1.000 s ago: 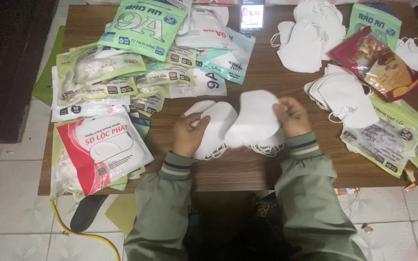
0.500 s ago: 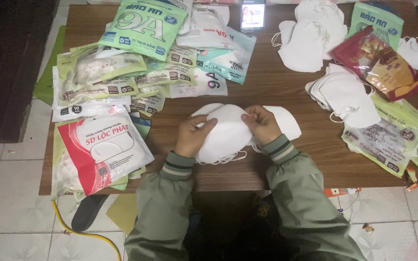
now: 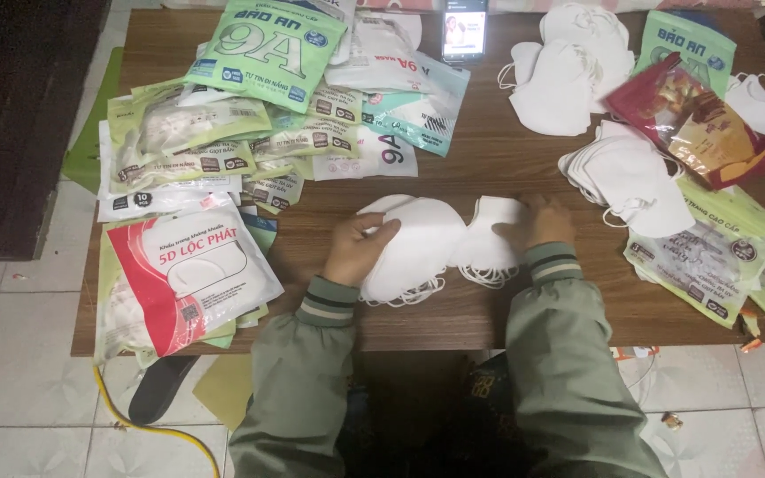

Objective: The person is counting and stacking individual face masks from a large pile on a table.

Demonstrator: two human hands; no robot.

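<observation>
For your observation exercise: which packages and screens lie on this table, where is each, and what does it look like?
Green pouch: far left, flat, white print.
Red-and-white pouch: near left corner, holds a mask.
Pale green packs: left pile, clear windows.
Red-brown foil bag: far right, crumpled.
Green pouch: far right corner.
Phone screen: far edge, lit.

Both forearms, in olive sleeves with striped cuffs, reached forward side by side, the left hand (image 3: 356,248) lying palm down with fingers curled and pointing right, the right hand (image 3: 542,223) flat with fingers pointing left, the two well apart.
</observation>
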